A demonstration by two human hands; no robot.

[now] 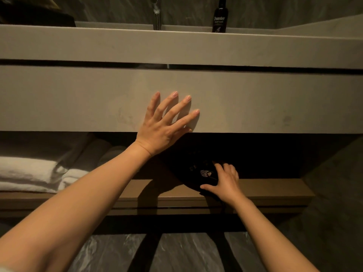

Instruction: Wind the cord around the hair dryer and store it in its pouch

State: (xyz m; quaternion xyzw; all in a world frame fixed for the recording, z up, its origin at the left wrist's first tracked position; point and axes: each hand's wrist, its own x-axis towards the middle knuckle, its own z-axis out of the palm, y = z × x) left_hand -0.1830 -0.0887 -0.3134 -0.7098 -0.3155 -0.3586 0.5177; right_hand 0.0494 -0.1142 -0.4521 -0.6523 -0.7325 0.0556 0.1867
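Note:
A black pouch [188, 165] with a pale printed logo lies on the wooden shelf [275, 189] under the vanity, in deep shadow. My right hand [224, 181] rests on its near right side, thumb and fingers gripping the fabric. My left hand [167, 122] is flat against the pale drawer front [78, 99] above the shelf, fingers spread, holding nothing. The hair dryer and its cord are not visible; whether they are inside the pouch cannot be told.
Folded white towels [29, 173] lie on the shelf at the left, with rolled ones behind. On the counter above stand a chrome tap [156, 18] and a dark bottle [220, 16]. Dark marble floor [186, 252] lies below.

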